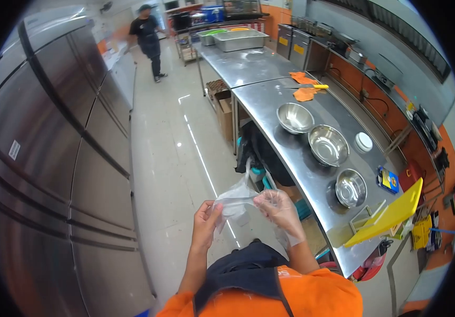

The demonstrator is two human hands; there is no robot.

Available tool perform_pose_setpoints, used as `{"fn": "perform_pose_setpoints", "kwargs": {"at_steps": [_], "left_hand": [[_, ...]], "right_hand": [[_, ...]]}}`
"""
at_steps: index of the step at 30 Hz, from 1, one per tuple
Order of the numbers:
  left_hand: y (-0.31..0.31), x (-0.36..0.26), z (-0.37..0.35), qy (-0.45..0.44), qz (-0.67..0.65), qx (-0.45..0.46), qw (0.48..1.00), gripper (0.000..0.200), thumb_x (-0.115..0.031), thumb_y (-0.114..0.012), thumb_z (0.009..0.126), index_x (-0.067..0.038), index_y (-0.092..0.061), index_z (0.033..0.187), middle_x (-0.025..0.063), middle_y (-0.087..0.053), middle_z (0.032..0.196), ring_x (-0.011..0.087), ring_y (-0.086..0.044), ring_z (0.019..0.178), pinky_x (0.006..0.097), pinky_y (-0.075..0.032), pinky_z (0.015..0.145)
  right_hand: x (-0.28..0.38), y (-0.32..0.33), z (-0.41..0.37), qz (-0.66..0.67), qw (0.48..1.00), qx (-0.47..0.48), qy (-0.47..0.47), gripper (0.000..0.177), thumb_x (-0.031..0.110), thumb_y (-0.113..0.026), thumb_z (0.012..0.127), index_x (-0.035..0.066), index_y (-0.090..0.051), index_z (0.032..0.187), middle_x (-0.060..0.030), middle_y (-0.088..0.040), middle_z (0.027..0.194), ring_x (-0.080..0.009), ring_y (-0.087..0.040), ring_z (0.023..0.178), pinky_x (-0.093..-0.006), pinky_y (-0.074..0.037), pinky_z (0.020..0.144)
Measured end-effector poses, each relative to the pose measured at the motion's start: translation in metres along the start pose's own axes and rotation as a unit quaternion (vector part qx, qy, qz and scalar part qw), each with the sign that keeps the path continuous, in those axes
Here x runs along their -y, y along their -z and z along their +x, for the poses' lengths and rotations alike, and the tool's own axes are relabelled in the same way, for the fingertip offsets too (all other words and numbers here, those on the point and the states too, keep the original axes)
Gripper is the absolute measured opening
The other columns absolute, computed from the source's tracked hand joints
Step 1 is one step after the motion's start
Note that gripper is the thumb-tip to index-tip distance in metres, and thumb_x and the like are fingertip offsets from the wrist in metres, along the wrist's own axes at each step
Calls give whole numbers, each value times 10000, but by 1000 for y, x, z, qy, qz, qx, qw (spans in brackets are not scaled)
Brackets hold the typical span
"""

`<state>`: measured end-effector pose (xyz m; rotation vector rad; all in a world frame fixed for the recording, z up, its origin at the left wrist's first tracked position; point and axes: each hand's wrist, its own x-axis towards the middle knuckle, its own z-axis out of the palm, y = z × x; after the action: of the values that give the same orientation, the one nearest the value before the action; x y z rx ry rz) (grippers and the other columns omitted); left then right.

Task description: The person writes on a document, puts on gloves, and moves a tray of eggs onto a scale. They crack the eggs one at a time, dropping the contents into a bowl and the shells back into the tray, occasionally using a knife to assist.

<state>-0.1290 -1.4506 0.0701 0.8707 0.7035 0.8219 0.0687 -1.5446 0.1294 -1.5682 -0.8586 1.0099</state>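
My left hand (206,222), bare, pinches the left edge of a thin clear plastic glove (234,205) in front of my body. A clear plastic glove covers my right hand (281,214), whose fingers are closed on the other side of the same loose glove. The loose glove hangs crumpled between both hands, above the floor and left of the steel table (269,113). Three steel bowls (295,117) stand on that table, with a white round tub (363,142) beside them.
A yellow cutting board (388,214) stands tilted at the table's near end, by a blue box (388,179). Orange cloths (305,94) and a yellow-handled knife (320,86) lie farther back. Steel refrigerators (53,132) line the left. Another person (147,39) stands in the far aisle.
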Motion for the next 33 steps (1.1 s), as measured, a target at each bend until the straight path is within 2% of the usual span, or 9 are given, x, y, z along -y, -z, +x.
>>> {"fn": "perform_pose_setpoints", "kwargs": {"at_steps": [7,9,13,15,19,24,28,30,33], "left_hand": [[32,-14,19,52,-330,151,930,580,-379,-548,977,11,-413,1383,203,-541,1308,277,-575,1177,440,-466,1003],[23,-26,38,201,-366,316,852,659,-444,-463,991,-3,-328,1463,225,-435,1416,297,-514,1253,454,-420,1052],[46,-2,86,160,-271,234,920,711,-395,-556,952,-3,-285,1481,211,-450,1425,301,-514,1256,421,-449,1010],[39,-22,99,85,-56,169,980,683,-153,-677,892,-39,-325,1465,183,-554,1305,259,-589,1148,372,-470,992],[52,-36,119,47,-77,247,965,720,-67,-727,842,-38,-339,1448,139,-625,1165,214,-634,1034,339,-504,933],[90,35,134,388,-50,250,886,689,-151,-719,869,-28,-357,1442,144,-634,1171,220,-638,1039,372,-491,942],[79,64,124,315,-121,244,909,564,-182,-713,883,15,-469,1352,140,-636,1184,210,-633,1040,366,-491,935],[48,32,110,152,-30,155,976,411,-204,-697,906,37,-576,1216,112,-648,1121,154,-637,984,307,-511,868],[58,17,103,94,27,80,992,359,-197,-685,912,40,-614,1172,110,-678,1058,146,-654,937,287,-527,843]], "right_hand": [[-2,9,58,76,982,175,-13,239,257,-719,877,71,-620,764,48,-503,615,-35,-432,546,-203,-311,486],[-3,13,72,88,967,239,-30,215,245,-713,881,66,-639,787,48,-498,620,-40,-422,562,-206,-307,504],[0,38,96,14,952,306,-15,186,232,-716,878,63,-667,818,50,-493,626,-44,-413,577,-218,-311,521],[5,50,103,-37,942,331,-34,149,188,-744,851,46,-699,845,38,-590,699,-54,-472,613,-218,-372,558],[-2,64,116,-26,947,321,-16,136,168,-742,847,38,-714,872,19,-630,753,-60,-500,652,-226,-403,588],[-26,65,135,-83,942,325,28,122,155,-698,872,43,-711,917,42,-589,718,-50,-458,627,-220,-383,564],[-30,65,144,-46,937,347,-18,113,147,-692,874,42,-710,913,40,-604,731,-50,-463,633,-219,-392,568],[-27,67,147,-62,942,327,-28,117,155,-687,879,45,-711,910,41,-600,725,-51,-460,630,-221,-388,564],[-25,65,157,-96,948,295,-66,122,169,-687,882,52,-716,900,33,-598,727,-54,-465,630,-219,-387,568]]}}
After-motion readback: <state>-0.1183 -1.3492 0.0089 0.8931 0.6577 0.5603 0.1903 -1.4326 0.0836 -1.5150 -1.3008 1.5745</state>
